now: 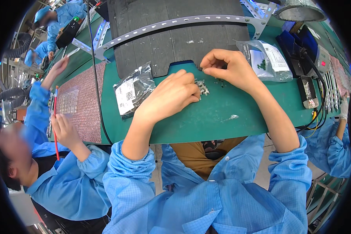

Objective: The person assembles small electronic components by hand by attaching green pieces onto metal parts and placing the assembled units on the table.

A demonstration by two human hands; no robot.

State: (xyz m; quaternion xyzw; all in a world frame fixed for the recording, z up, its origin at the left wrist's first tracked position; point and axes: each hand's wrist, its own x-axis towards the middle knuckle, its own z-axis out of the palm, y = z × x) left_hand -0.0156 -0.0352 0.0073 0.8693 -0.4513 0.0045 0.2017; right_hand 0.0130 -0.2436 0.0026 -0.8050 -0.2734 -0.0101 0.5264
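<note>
My left hand (171, 93) rests low over the green mat, its fingers curled together beside a small pile of pale, tiny components (202, 87). What its fingertips hold, if anything, is hidden. To the right and slightly farther off, my right hand (231, 69) is raised, thumb and forefinger drawn into a pinch near the edge of a black slatted panel (175, 35). I cannot make out anything between those fingers. A few dark small parts (221, 82) lie below it. Left of my left hand lies a dark, shiny plastic bag (141, 86) with a white label.
A clear bag (279, 74) with green parts lies at the right. Beyond it stand a small black bin (309, 93), cables and a grey device (319, 60). A perforated metal bar (175, 21) spans the panel. A co-worker (70, 187) at left holds a red stick (55, 132).
</note>
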